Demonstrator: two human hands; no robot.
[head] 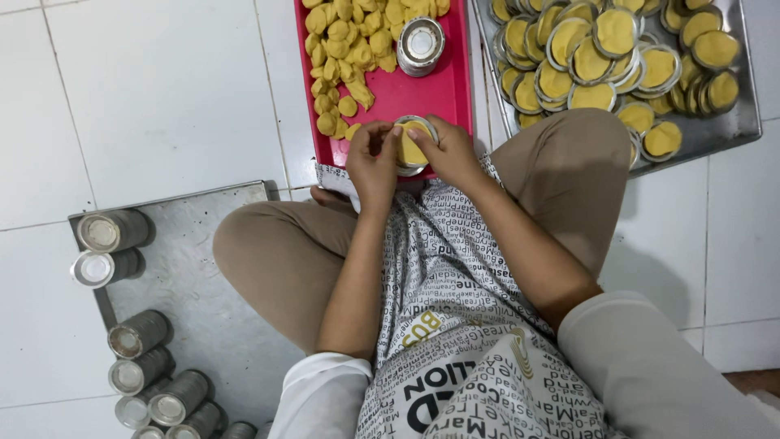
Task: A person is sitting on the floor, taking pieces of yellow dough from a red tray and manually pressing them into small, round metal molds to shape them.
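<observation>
From the head camera, both forearms are seen stretched forward and down between the bent knees, converging over the near edge of a flat red plastic tray (422, 97) that lies on the white tiled floor. A small round metal tart mould (412, 146) is held there between the two hands, lined with a disc of yellow dough. The left hand (372, 160) is curled at the mould's left rim, fingers bunched together and the thumb pressed onto the dough. The right hand (452, 152) is cupped round the right rim, fingertips pinching its edge from above. On the tray beyond, a heap of small yellow dough lumps (345, 49) is spread, with a short stack of empty metal moulds (420, 45) just beside it. To the right, a large steel tray (735, 126) is piled with dough-lined moulds. To the left, a grey metal sheet (203, 276) carries rolled-over stacks of empty tins (140, 333).
</observation>
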